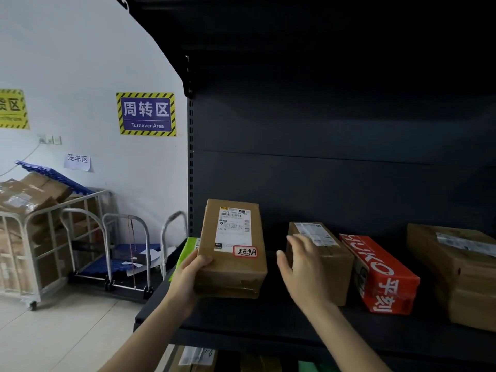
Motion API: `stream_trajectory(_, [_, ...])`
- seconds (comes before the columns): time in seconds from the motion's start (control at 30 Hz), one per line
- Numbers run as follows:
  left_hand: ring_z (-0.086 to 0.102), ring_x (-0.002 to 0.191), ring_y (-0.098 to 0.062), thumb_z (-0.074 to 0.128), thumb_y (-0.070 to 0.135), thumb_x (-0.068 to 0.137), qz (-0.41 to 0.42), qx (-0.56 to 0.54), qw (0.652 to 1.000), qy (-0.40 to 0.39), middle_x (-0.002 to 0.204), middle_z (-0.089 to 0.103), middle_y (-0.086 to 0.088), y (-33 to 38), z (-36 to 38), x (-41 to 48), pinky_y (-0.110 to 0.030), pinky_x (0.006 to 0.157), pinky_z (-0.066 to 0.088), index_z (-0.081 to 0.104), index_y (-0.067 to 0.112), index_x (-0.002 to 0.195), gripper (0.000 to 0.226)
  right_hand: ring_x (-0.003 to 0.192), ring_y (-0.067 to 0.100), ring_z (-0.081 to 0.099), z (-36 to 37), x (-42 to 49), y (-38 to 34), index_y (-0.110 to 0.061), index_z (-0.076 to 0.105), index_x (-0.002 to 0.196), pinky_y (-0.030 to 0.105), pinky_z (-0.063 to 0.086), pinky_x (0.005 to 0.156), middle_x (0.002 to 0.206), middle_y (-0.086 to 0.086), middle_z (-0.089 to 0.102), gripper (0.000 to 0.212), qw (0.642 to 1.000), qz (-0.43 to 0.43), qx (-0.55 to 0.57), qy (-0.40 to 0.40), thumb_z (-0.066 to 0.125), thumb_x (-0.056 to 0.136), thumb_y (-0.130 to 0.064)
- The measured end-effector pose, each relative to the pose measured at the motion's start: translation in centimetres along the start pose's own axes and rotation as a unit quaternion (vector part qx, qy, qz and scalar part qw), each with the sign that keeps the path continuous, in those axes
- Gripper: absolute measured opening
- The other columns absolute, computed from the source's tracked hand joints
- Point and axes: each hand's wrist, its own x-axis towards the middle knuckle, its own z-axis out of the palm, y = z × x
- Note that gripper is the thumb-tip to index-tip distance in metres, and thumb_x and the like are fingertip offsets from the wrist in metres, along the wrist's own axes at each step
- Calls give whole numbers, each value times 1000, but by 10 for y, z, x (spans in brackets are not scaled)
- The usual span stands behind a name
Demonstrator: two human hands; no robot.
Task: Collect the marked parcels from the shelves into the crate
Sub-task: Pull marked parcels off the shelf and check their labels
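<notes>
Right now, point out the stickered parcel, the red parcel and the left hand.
stickered parcel [233, 264]: head view, bare top face.
red parcel [381, 267]: head view, top face.
left hand [188, 276]: head view, its back.

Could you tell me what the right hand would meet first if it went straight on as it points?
Probably the brown box with the white label, just beyond the open right hand; depth is unclear, so it might instead slip past its left side.
</notes>
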Motion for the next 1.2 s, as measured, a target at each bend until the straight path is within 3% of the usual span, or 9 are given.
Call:
stream_trajectory(0.1, [59, 99, -32, 65, 30, 65, 19, 1, 1000, 2, 111, 64, -9, 15, -27, -3, -34, 58, 54, 66, 29, 107, 42, 129, 14, 42, 30, 2, -11, -13, 42, 137, 23, 36, 101, 140, 1, 44, 45, 997, 20, 56, -55, 44, 96, -32])
stream_trajectory(0.3, [57, 101, -35, 65, 34, 65, 53, 20, 996, 65, 113, 64, -11, 35, -98, -6, -41, 68, 52, 67, 33, 104, 39, 127, 21, 45, 107, 6, -22, -8, 41, 138, 26, 38, 100, 139, 8, 46, 48, 971, 96, 54, -211, 46, 96, -31])
stream_trajectory(0.4, [60, 99, -37, 59, 22, 81, 61, 20, 994, 92, 110, 67, -15, 38, -128, -3, -47, 75, 54, 68, 28, 107, 28, 119, 22, 51, 135, 14, -31, -5, 46, 132, 29, 44, 94, 132, 10, 51, 48, 966, 118, 25, -228, 47, 95, -36])
stream_trajectory(0.6, [62, 82, -31, 52, 17, 87, 30, -4, 991, 127, 94, 68, -13, 38, -146, 7, -41, 67, 54, 64, 20, 106, 23, 111, 26, 54, 161, 38, -54, -11, 59, 107, 31, 43, 84, 116, 8, 60, 48, 954, 164, -59, -242, 47, 89, -54])
stream_trajectory(0.77, [62, 86, -31, 52, 20, 87, 19, -7, 993, 118, 97, 67, -12, 38, -145, 14, -37, 63, 51, 63, 21, 102, 18, 92, 23, 60, 168, 37, -53, -8, 61, 93, 24, 40, 67, 100, 9, 64, 14, 958, 185, 89, -202, 47, 90, -8])
stream_trajectory(0.9, [62, 87, -33, 54, 19, 85, 10, -19, 994, 111, 98, 67, -14, 34, -143, 19, -42, 69, 53, 65, 17, 103, 21, 79, 19, 53, 149, 29, -35, -19, 46, 69, 27, 40, 64, 78, -2, 52, 27, 977, 105, 149, -108, 50, 88, -1])
stream_trajectory(1.0, [62, 89, -35, 54, 20, 84, 10, -12, 995, 99, 98, 68, -13, 32, -139, 23, -48, 75, 53, 66, 20, 102, 22, 76, 17, 48, 132, 23, -17, -16, 44, 72, 23, 33, 63, 74, -7, 44, 24, 990, 26, 127, -51, 52, 89, -1])
stream_trajectory(1.1, [63, 82, -31, 57, 20, 79, 15, -10, 996, 87, 90, 71, -9, 32, -128, 23, -37, 59, 54, 66, 23, 101, 25, 73, 15, 45, 117, 19, -3, -16, 44, 74, 18, 30, 61, 73, -12, 41, 24, 993, -7, 119, -18, 53, 88, 0])
stream_trajectory(1.2, [60, 88, -32, 57, 22, 80, 20, 8, 997, 75, 97, 67, -9, 30, -118, 23, -37, 63, 50, 66, 24, 104, 26, 72, 16, 45, 107, 16, 3, -16, 44, 74, 19, 30, 61, 72, -15, 39, 25, 992, -15, 122, -10, 54, 88, 2])
